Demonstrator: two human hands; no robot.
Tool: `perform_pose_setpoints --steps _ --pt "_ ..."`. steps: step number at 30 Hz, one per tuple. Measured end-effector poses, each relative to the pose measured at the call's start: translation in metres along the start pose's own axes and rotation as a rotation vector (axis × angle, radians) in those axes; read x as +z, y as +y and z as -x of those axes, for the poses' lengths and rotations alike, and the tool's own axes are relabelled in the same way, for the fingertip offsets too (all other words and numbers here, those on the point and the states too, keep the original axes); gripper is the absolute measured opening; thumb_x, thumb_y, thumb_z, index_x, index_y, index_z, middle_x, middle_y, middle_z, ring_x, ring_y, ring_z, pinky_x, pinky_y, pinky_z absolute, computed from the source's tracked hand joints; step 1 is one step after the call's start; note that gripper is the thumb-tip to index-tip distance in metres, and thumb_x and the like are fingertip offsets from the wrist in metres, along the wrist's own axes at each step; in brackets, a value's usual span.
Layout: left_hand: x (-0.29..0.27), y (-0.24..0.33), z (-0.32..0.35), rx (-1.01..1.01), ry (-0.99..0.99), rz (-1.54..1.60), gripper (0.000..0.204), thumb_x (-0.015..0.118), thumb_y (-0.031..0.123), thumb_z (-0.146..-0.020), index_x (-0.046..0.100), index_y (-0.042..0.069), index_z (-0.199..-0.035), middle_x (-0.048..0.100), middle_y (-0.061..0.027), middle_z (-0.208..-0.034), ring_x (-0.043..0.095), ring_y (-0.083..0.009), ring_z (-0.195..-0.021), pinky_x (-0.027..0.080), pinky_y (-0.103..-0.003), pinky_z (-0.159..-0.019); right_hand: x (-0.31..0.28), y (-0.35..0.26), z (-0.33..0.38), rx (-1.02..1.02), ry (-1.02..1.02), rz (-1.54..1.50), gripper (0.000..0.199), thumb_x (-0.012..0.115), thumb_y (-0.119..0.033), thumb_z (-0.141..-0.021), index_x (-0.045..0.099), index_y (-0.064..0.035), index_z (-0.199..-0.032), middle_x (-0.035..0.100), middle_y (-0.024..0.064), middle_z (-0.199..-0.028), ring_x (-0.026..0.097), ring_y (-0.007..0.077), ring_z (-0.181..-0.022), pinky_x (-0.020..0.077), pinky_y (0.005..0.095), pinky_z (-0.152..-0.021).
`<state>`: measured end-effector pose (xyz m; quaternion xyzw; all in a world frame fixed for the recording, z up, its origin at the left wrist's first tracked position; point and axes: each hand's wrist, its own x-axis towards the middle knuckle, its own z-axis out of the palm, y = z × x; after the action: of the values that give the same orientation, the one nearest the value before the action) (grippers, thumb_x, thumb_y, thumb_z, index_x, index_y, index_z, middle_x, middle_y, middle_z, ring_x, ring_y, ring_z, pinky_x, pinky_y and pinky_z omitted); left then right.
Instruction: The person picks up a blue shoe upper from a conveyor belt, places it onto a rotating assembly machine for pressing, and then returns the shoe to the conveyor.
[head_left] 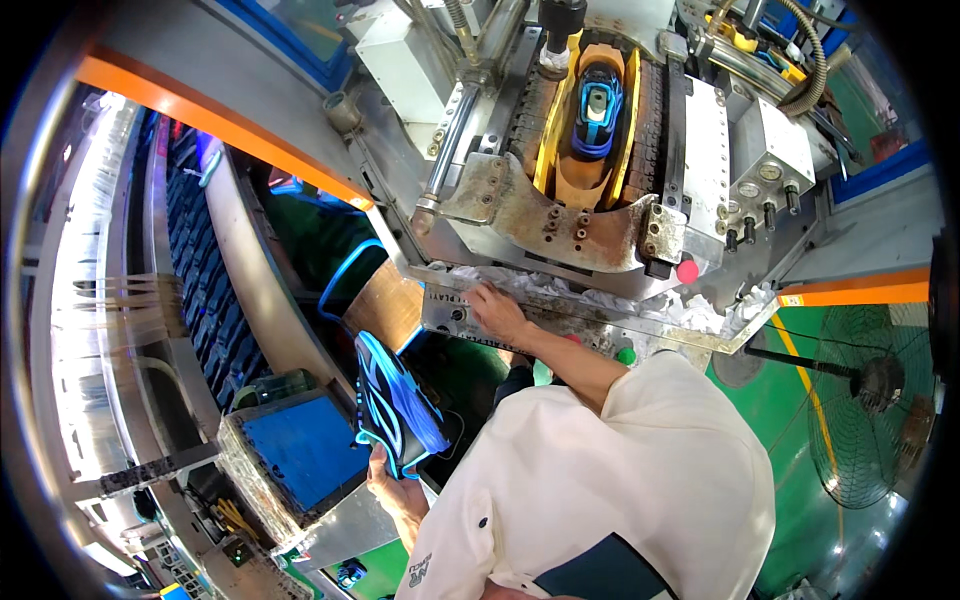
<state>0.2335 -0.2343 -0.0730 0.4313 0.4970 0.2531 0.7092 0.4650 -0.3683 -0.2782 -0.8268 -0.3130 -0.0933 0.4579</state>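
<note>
Two blue shoes (398, 405) (597, 110), two hands (497, 312) (397, 487), one floor fan (868, 400), one red knob (687, 271).

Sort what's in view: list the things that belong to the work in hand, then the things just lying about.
In the work:
- left hand holding a blue shoe
- right hand on the machine's front ledge
- shoe clamped in the press

Lying about:
- floor fan
- blue pad on a stand
- white rags

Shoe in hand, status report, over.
Left hand grips blue-and-black shoe, low beside press. Right hand rests on press ledge. Second shoe sits in mould. Nothing blocking.
</note>
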Motion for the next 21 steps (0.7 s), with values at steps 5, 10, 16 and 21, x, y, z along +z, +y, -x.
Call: perform_pose_setpoints --steps 5,10,16,21 --pt "-0.002 -0.002 -0.004 0.05 0.048 0.037 0.035 0.073 0.022 -0.074 0.063 0.002 -0.102 0.068 -0.0056 -0.092 0.066 -0.0172 -0.079 0.049 -0.029 -0.06 -0.157 -0.039 -0.139 -0.287 0.541 -0.198 0.02 0.065 -0.006 -0.08 0.059 -0.0029 -0.1 0.06 0.0044 -0.085 0.059 0.0167 -0.08 0.0478 0.0312 -0.069" --pt "-0.01 0.002 -0.023 0.015 -0.016 -0.09 0.042 0.073 0.025 -0.079 0.06 0.003 -0.112 0.065 -0.0066 -0.109 0.063 -0.02 -0.093 0.05 -0.035 -0.077 -0.414 -0.018 -0.298 -0.069 0.839 0.341 0.019 0.063 -0.007 -0.082 0.059 -0.002 -0.1 0.062 0.0057 -0.085 0.06 0.0175 -0.08 0.0485 0.0315 -0.069" --pt "0.005 -0.002 -0.028 0.052 0.014 -0.016 0.038 0.073 0.024 -0.076 0.063 0.002 -0.105 0.067 -0.0067 -0.098 0.064 -0.0193 -0.086 0.047 -0.03 -0.063 -0.464 0.0 -0.349 0.102 0.678 0.543 0.019 0.061 -0.008 -0.084 0.06 -0.001 -0.101 0.063 0.0072 -0.086 0.061 0.0184 -0.08 0.0493 0.0319 -0.07" --pt "0.011 -0.002 -0.02 0.07 -0.009 0.01 0.037 0.073 0.023 -0.076 0.063 0.0 -0.103 0.068 -0.0075 -0.093 0.066 -0.0195 -0.079 0.05 -0.031 -0.061 -0.472 -0.004 -0.353 0.106 0.619 0.591 0.019 0.059 -0.01 -0.086 0.061 -0.0002 -0.102 0.064 0.0085 -0.086 0.062 0.0192 -0.08 0.05 0.0322 -0.07"
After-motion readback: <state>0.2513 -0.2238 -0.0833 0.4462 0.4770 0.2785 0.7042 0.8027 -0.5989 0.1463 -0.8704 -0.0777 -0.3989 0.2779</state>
